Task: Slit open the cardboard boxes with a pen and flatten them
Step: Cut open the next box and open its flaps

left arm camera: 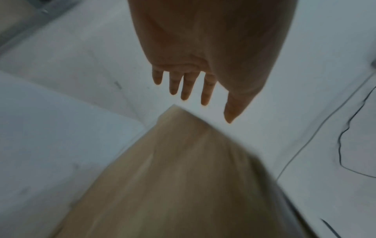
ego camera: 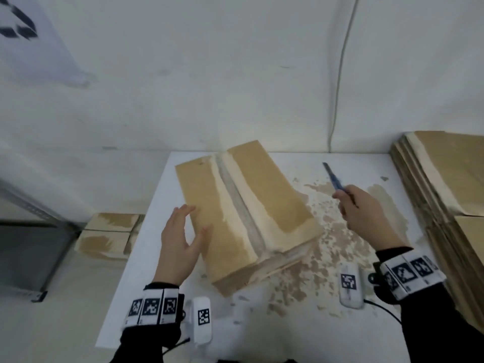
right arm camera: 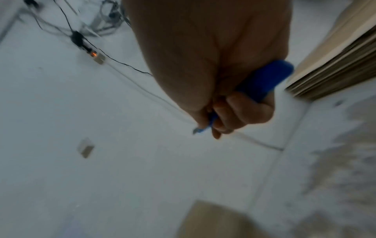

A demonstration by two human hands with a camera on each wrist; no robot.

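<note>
A brown cardboard box [ego camera: 207, 205] lies on the white table [ego camera: 285, 163], with a taped seam [ego camera: 242, 208] running down the middle of its top. My left hand [ego camera: 183, 231] hovers at the box's left side, fingers straight and spread; the left wrist view shows the same fingers [left arm camera: 187, 87] above the box [left arm camera: 179, 185]. To the right of the box my right hand [ego camera: 364, 213] is raised and grips a blue pen [ego camera: 334, 179], whose far end points up and away. In the right wrist view the fingers curl round the blue pen [right arm camera: 264, 78].
A tall stack of flattened cardboard [ego camera: 445, 179] fills the table's right edge. Torn paper residue [ego camera: 327, 231] marks the tabletop right of the box. Two more boxes [ego camera: 110, 235] sit on the floor at left, beside a grey metal frame [ego camera: 31, 213]. A cable [ego camera: 340, 74] hangs on the wall.
</note>
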